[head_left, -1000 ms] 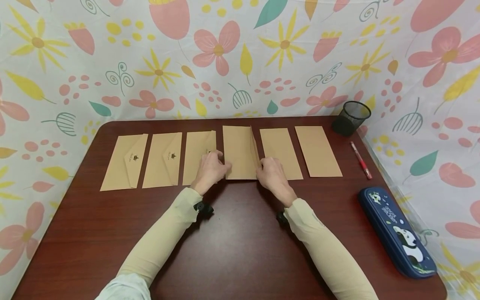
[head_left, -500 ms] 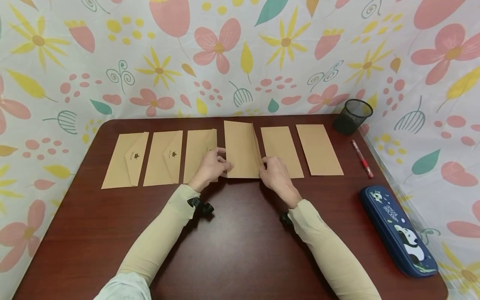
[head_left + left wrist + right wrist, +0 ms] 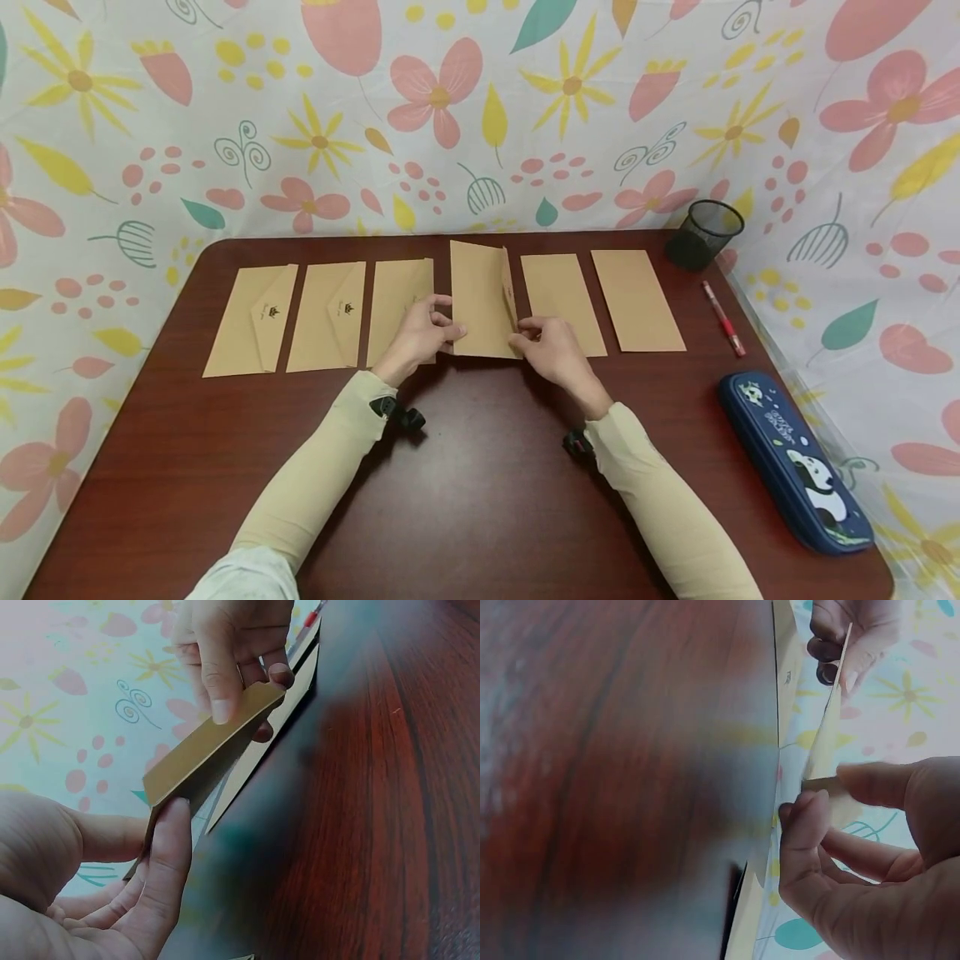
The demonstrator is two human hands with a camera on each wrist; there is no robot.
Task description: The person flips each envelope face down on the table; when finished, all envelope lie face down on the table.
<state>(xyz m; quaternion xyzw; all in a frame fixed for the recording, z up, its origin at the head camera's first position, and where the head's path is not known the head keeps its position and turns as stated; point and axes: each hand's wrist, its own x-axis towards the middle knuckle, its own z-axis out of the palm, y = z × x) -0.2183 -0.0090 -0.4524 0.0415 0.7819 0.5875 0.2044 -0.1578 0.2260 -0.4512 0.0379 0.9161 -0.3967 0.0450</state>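
Note:
A brown paper envelope (image 3: pixel 478 300) is lifted off the table at the middle of the row, its flap (image 3: pixel 509 287) standing up along the right side. My left hand (image 3: pixel 422 333) pinches its lower left edge; in the left wrist view, thumb and fingers (image 3: pixel 166 862) lie on either side of the paper. At the lower right, my right hand (image 3: pixel 557 348) has the flap side between thumb and index finger, as the right wrist view shows on the folded paper (image 3: pixel 826 785). Partly behind my left hand lies an envelope (image 3: pixel 393 292) whose printed mark is mostly covered.
Two envelopes with crown prints (image 3: pixel 243 333) (image 3: pixel 322 333) lie to the left. Two plain ones (image 3: pixel 562 292) (image 3: pixel 636 300) lie to the right. A mesh pen cup (image 3: pixel 703 235), a red pen (image 3: pixel 723 318) and a blue panda pencil case (image 3: pixel 795 462) line the right side of the brown table (image 3: pixel 465 500).
The middle envelope has tilted up off the table and its far edge rose. My right hand has shifted slightly right along the flap side, and the flap stands more open.

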